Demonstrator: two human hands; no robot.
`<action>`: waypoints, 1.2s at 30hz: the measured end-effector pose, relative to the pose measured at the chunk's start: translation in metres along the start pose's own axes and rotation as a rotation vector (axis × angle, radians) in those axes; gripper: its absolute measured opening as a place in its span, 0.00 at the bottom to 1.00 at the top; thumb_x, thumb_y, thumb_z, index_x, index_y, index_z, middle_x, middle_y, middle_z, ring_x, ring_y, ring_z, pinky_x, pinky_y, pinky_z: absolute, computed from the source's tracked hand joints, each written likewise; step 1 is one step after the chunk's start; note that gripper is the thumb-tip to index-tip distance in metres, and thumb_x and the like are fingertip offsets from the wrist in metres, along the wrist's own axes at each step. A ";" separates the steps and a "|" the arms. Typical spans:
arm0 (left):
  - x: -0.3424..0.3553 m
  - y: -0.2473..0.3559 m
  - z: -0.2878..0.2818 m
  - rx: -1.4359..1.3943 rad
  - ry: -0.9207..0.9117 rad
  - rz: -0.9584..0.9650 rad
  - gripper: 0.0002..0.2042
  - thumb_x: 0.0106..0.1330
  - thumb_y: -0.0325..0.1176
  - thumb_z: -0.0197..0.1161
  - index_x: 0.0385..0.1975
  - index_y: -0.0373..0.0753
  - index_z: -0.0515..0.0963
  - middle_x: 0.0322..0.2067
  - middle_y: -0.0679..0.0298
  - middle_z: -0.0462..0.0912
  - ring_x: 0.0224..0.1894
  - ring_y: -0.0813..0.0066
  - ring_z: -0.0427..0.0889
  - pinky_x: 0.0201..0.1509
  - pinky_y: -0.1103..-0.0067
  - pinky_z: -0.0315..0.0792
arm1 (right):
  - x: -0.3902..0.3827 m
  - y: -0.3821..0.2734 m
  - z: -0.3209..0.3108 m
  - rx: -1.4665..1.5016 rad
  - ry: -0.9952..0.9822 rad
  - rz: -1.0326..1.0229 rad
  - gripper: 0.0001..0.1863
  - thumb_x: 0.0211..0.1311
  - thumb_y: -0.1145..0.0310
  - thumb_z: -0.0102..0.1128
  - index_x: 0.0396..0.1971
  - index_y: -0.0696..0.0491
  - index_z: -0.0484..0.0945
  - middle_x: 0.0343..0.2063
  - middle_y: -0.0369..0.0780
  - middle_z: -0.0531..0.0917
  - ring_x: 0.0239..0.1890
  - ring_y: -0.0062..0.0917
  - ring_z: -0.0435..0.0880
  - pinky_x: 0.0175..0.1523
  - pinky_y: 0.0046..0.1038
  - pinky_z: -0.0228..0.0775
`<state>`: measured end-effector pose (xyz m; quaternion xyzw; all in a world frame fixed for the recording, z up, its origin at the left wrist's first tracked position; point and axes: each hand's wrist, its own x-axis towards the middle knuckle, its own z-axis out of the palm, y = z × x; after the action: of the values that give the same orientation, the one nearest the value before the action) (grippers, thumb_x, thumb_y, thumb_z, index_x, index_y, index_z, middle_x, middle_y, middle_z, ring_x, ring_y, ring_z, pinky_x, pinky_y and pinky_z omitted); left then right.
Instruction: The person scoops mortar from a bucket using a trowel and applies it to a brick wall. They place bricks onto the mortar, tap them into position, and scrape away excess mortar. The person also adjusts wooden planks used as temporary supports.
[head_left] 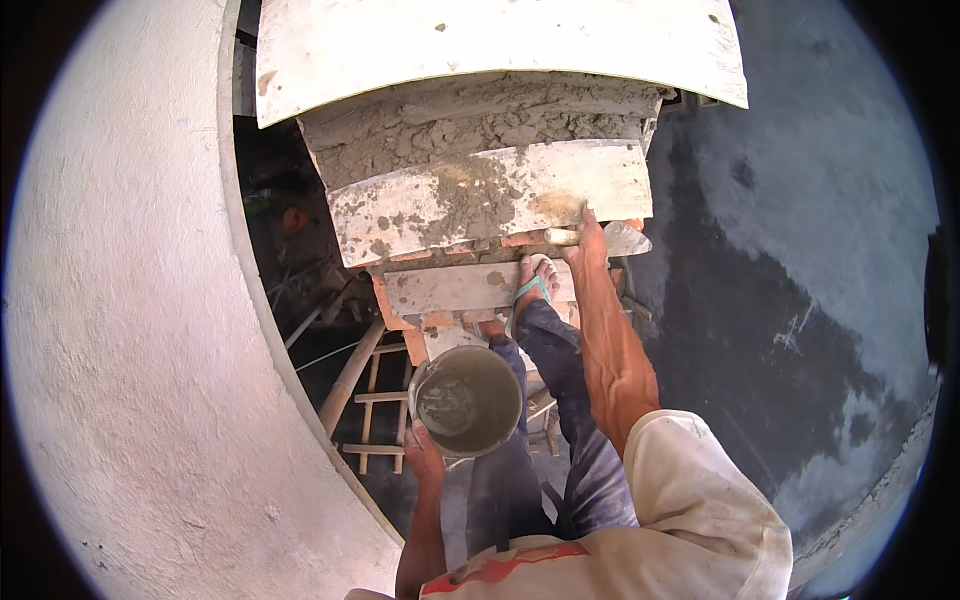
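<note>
My left hand point(424, 452) grips the side of a grey bucket point(466, 400), tilted so its inside faces up at me; wet grey residue coats its bottom. My right hand point(588, 240) is wrapped round a trowel, its pale handle point(562, 237) sticking out to the left and its blade point(628, 240) to the right. That hand is at the right end of a mortar-splashed white board point(420, 215) on the brick steps. Behind this board lies a thick bed of wet mortar point(480, 120).
A white slab point(490, 40) covers the far end. Down the left curves a pale plastered wall point(120, 300). A bamboo ladder point(372, 410) stands below the steps on the left. My sandalled foot point(537, 285) rests on a lower tread point(450, 289). Dark grey floor point(720, 300) lies to the right.
</note>
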<state>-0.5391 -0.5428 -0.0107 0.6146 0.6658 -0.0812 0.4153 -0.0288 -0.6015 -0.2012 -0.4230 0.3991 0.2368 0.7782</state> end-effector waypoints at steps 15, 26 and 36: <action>0.004 0.040 0.001 -0.148 0.053 0.025 0.27 0.85 0.50 0.47 0.39 0.26 0.77 0.33 0.42 0.80 0.37 0.50 0.77 0.48 0.59 0.72 | -0.052 -0.068 0.116 -0.328 -0.108 0.088 0.21 0.73 0.66 0.63 0.58 0.62 0.72 0.54 0.53 0.79 0.51 0.48 0.87 0.47 0.46 0.92; -0.009 0.070 -0.006 -0.431 0.081 -0.035 0.28 0.82 0.50 0.48 0.48 0.24 0.79 0.41 0.42 0.85 0.44 0.45 0.84 0.51 0.59 0.75 | -0.250 -0.126 0.044 -0.278 -0.186 -0.058 0.28 0.72 0.66 0.63 0.66 0.63 0.69 0.59 0.53 0.80 0.60 0.45 0.84 0.62 0.49 0.84; -0.014 0.070 -0.010 -0.547 0.015 -0.202 0.31 0.84 0.54 0.46 0.62 0.25 0.76 0.54 0.47 0.84 0.56 0.56 0.82 0.61 0.69 0.72 | -0.284 -0.223 0.169 -0.107 -0.511 -0.284 0.25 0.76 0.68 0.60 0.66 0.62 0.68 0.66 0.53 0.75 0.68 0.48 0.77 0.70 0.60 0.75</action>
<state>-0.4829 -0.5308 0.0335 0.4109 0.7240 0.0649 0.5503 0.0385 -0.5851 0.1920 -0.4417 0.1138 0.2452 0.8555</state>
